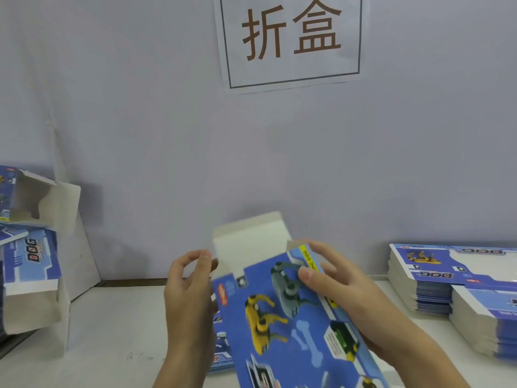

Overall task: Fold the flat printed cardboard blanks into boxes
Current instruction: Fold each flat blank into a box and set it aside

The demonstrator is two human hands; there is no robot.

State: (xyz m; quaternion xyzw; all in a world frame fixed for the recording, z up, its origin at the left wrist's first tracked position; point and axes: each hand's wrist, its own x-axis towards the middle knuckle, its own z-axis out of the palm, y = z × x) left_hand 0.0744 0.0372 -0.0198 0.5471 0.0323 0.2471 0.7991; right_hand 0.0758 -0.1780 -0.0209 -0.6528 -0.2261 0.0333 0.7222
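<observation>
Both hands grasping blue box (293,312) — left hand (187,292), right hand (341,292); top flap (249,242) standing open — tuck next.

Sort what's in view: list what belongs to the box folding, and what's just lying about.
Belongs to the job:
- blue box being folded, held by left hand and right hand
- stacks of flat blanks
- folded boxes at left

Just there:
- paper sign on the wall
- white table

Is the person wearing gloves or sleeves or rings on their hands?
No. Both the left hand and the right hand are bare, with no gloves, rings or watch showing. The forearms are bare too, with no sleeve in view. The fingernails look short and plain.
</observation>
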